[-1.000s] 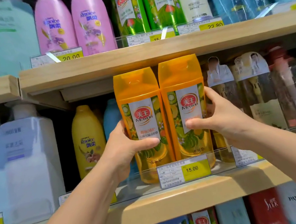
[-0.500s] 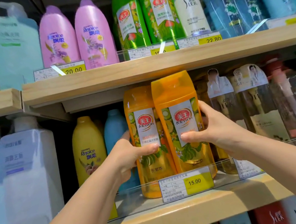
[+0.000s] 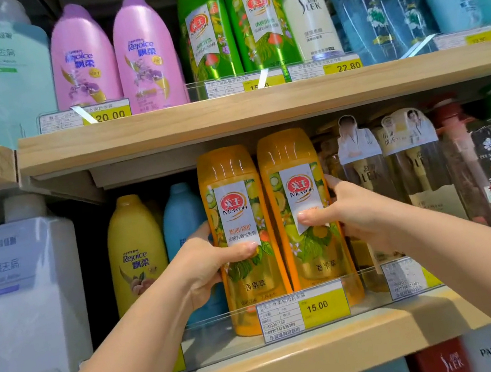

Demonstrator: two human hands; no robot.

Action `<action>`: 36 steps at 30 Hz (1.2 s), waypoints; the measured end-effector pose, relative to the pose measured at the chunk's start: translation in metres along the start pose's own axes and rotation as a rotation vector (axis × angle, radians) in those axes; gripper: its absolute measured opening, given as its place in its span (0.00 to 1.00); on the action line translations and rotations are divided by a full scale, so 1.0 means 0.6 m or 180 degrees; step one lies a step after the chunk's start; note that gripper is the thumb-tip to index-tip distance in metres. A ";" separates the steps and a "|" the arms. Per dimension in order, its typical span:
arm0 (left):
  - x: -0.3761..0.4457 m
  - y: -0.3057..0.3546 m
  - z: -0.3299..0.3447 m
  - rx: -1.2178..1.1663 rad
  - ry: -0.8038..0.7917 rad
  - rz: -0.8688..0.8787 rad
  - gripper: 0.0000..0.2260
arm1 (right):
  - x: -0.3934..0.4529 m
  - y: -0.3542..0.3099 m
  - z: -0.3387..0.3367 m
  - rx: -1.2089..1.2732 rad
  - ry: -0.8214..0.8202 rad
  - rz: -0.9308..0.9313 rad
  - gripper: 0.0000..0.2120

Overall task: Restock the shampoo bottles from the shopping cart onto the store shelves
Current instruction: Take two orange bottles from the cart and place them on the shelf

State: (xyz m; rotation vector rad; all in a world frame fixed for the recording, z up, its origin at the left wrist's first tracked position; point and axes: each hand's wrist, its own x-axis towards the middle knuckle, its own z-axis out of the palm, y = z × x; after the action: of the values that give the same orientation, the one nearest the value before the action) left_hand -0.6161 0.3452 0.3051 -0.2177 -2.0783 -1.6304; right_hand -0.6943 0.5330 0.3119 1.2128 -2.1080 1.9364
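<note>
Two orange Mewon shampoo bottles stand upright side by side on the middle wooden shelf (image 3: 296,366), behind a clear rail. My left hand (image 3: 207,261) grips the left orange bottle (image 3: 239,237), thumb across its label. My right hand (image 3: 347,215) grips the right orange bottle (image 3: 303,218), thumb on the label and fingers round its right side. Both bottle bases sit behind the 15.00 price tag (image 3: 304,310). The shopping cart is out of view.
A yellow Rejoice bottle (image 3: 136,253) and a blue bottle (image 3: 182,217) stand left of the orange pair; clear pump bottles (image 3: 421,178) crowd the right. The upper shelf (image 3: 258,107) hangs close above the orange caps, with pink and green bottles on it.
Both orange bottles have gone back under the upper shelf and down behind the rail. The right one, tilted half a second ago, now stands level with the left.
</note>
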 end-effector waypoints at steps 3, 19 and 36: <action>0.001 0.000 0.003 0.0021 -0.0005 0.0033 0.13 | -0.002 -0.002 -0.008 0.0042 -0.0170 0.0092 0.20; 0.000 -0.006 0.011 0.0062 0.0074 0.0191 0.16 | -0.026 0.038 0.039 -0.1574 0.0896 -0.1107 0.54; 0.003 -0.004 0.023 0.0080 -0.0033 0.0166 0.16 | -0.038 0.045 0.057 -0.2126 0.1075 -0.1033 0.42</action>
State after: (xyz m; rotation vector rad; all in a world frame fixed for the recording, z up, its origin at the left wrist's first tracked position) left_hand -0.6226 0.3572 0.3017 -0.2701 -2.0820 -1.5751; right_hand -0.6775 0.5129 0.2701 0.9254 -1.9681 1.0691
